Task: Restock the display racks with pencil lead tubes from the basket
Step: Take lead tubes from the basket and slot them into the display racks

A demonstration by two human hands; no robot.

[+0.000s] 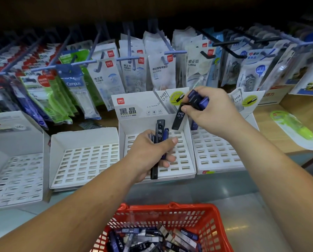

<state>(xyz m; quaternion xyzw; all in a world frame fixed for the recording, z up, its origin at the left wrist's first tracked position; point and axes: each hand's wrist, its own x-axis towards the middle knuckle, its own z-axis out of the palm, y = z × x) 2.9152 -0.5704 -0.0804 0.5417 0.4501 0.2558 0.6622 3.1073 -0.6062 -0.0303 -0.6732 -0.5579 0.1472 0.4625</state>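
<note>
The right hand (212,113) is hovering over the back of the middle rack (186,166), which is standing at the front edge of the bench (271,117), about halfway along. Thumb and forefinger are pinching one black lead tube (177,118), marked HB 0.5. It is hanging nearly upright with its lower end just above the back row of slots. The other fingers are curling round a small clutch of blue-capped tubes (197,100). The left hand (152,153) is sitting lower down over the same rack, gripping its own bundle of tubes (159,132), black ones and blue ones, poking up out of the fist.

As for the score, it is looking like very early going. Every slot showing in the middle rack is sitting empty. So are the slots in the left rack (83,160), the far-left rack (15,171) and the right rack (217,153), though something blue is peeking up at the right rack's back left corner, too hidden to call. Below the bench's front edge, the red basket (209,215) is holding a deep jumble of tubes. So I'm judging this tube to be among the first going in, with nearly all the filling left to do.
</note>
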